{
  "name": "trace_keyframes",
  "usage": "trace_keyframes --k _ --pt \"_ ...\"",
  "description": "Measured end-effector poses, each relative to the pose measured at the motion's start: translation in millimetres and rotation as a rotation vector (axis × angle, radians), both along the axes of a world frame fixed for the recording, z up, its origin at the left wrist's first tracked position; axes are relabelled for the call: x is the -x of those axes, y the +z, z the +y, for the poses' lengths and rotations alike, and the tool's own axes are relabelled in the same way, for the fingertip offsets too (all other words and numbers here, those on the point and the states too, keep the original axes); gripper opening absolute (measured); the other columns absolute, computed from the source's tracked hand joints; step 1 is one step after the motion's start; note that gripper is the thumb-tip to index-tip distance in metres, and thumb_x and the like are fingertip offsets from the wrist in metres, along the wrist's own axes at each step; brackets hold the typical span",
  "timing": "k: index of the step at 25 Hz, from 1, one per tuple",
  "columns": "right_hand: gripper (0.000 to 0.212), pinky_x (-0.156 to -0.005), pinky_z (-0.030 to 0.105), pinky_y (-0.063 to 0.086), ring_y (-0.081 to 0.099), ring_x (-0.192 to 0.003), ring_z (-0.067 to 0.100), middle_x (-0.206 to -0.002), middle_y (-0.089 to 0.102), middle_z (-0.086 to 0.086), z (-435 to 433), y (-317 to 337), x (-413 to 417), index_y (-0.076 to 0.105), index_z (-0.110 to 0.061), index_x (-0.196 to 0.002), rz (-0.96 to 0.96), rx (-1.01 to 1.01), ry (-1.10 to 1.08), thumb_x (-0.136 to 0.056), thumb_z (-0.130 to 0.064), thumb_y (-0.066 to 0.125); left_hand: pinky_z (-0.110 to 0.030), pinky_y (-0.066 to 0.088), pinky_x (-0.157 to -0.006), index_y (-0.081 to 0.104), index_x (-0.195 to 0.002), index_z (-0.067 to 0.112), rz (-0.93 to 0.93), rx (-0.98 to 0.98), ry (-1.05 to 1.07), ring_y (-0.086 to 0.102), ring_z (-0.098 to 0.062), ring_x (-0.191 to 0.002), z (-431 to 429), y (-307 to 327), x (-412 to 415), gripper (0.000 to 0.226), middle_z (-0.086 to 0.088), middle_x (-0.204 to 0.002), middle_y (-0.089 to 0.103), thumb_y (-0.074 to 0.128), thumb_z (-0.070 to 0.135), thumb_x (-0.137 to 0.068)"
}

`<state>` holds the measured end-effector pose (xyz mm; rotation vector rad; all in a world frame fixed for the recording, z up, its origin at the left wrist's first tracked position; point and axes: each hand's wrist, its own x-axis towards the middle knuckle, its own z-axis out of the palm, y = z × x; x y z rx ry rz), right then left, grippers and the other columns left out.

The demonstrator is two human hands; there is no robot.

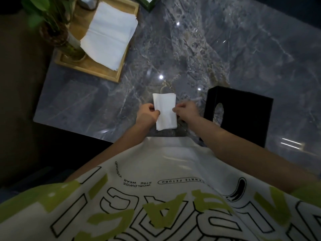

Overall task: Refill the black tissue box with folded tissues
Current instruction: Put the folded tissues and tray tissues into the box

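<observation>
The tissue (pixel 165 111), folded into a narrow white strip, is being held just above the desk (pixel 191 49), close to the near edge. The left hand (pixel 147 112) is pinching its left edge between thumb and curled fingers, and the right hand (pixel 186 110) is pinching the opposite edge the same way, so the strip is stretching away from the person between the two hands. The box (pixel 243 117) is standing on the desk just to the right of the right hand, apart from it, with its oval slot on the side facing the hands. Well beyond the left hand and off to its left, a tray (pixel 90 70) is sitting at the desk's far corner, carrying a stack (pixel 109 35) of unfolded white tissues and, beside that, a plant (pixel 52 28) in a glass. The person's printed shirt (pixel 165 197) is filling the foreground below both arms.
</observation>
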<state>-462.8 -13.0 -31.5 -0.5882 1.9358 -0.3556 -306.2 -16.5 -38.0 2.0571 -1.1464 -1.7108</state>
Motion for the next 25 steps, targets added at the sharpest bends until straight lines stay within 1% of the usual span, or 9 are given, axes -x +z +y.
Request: trace_keyframes --k 2,4,7,9,12,16,18,22,25 --pt "0.008 -0.077 0.035 0.053 0.061 -0.087 0.022 -0.081 0.063 0.004 3.2 1.1 5.3 0.063 -0.014 -0.081 -0.031 0.001 -0.018 -0.086 -0.008 0.067 -0.042 0.056 -0.084 0.066 -0.103 0.001 0.042 0.039 0.002 0.066 -0.028 -0.092 3.0 5.9 1.1 0.017 -0.015 -0.1 0.07 0.06 0.01 -0.089" --pt "0.006 -0.086 0.038 0.053 0.063 -0.094 0.025 -0.091 0.066 0.007 8.0 2.9 11.4 0.063 -0.013 -0.086 -0.075 0.007 -0.054 -0.085 -0.011 0.068 -0.036 0.053 -0.074 0.064 -0.092 0.005 0.078 0.066 -0.018 0.062 -0.022 -0.083 3.5 13.4 4.0 0.007 -0.007 -0.087 0.067 0.059 0.009 -0.089" --pt "0.037 -0.091 0.038 0.053 0.064 -0.11 0.026 -0.119 0.066 0.014 17.4 8.3 20.3 0.06 -0.006 -0.118 -0.227 0.001 -0.109 -0.083 -0.015 0.071 -0.031 0.05 -0.071 0.062 -0.08 0.018 0.169 0.063 -0.047 0.059 -0.015 -0.076 1.6 28.8 11.7 0.013 0.003 -0.079 0.063 0.057 0.007 -0.087" --pt "0.046 -0.093 0.033 0.051 0.063 -0.113 0.023 -0.126 0.064 0.012 25.2 15.3 28.2 0.053 -0.011 -0.129 -0.381 0.015 -0.167 -0.086 -0.018 0.069 -0.033 0.052 -0.074 0.062 -0.079 0.022 0.26 0.044 -0.047 0.061 -0.016 -0.079 0.4 40.6 16.7 0.021 0.003 -0.08 0.064 0.057 0.004 -0.088" --pt "0.036 -0.092 0.032 0.052 0.066 -0.109 0.02 -0.121 0.067 0.008 35.2 28.7 44.0 0.054 -0.015 -0.129 -0.612 0.055 -0.218 -0.094 -0.02 0.062 -0.028 0.056 -0.07 0.064 -0.088 0.02 0.394 0.014 -0.083 0.067 -0.016 -0.081 -3.6 59.0 23.3 0.02 0.001 -0.084 0.068 0.055 0.002 -0.09" --pt "0.02 -0.075 0.029 0.057 0.071 -0.097 0.018 -0.106 0.073 0.003 48.1 45.7 70.4 0.064 -0.016 -0.114 -0.816 0.136 -0.31 -0.096 -0.021 0.057 -0.032 0.058 -0.076 0.063 -0.112 0.013 0.488 -0.052 -0.094 0.07 -0.017 -0.091 -3.2 79.7 42.9 0.022 -0.003 -0.103 0.071 0.053 0.006 -0.093" --pt "0.018 -0.07 0.029 0.058 0.073 -0.092 0.017 -0.104 0.074 0.003 53.0 52.7 87.9 0.064 -0.015 -0.11 -0.857 0.171 -0.358 -0.096 -0.022 0.057 -0.034 0.055 -0.076 0.06 -0.118 0.008 0.48 -0.046 -0.088 0.069 -0.021 -0.091 0.0 87.4 59.8 0.026 -0.008 -0.107 0.069 0.051 0.004 -0.094" --pt "0.029 -0.077 0.033 0.057 0.068 -0.101 0.025 -0.115 0.069 0.01 64.3 59.1 127.3 0.061 -0.007 -0.121 -0.805 0.252 -0.368 -0.093 -0.015 0.06 -0.026 0.056 -0.061 0.063 -0.105 0.013 0.471 -0.031 -0.072 0.069 -0.016 -0.08 14.5 92.7 98.2 0.019 -0.005 -0.098 0.07 0.05 0.003 -0.095" --pt "0.025 -0.074 0.037 0.059 0.07 -0.096 0.025 -0.113 0.069 0.011 74.4 61.4 157.9 0.062 -0.011 -0.115 -0.742 0.317 -0.373 -0.09 -0.009 0.063 -0.024 0.056 -0.063 0.063 -0.104 0.011 0.411 -0.034 -0.046 0.07 -0.017 -0.085 24.4 88.0 124.7 0.017 -0.005 -0.1 0.071 0.051 0.004 -0.095"
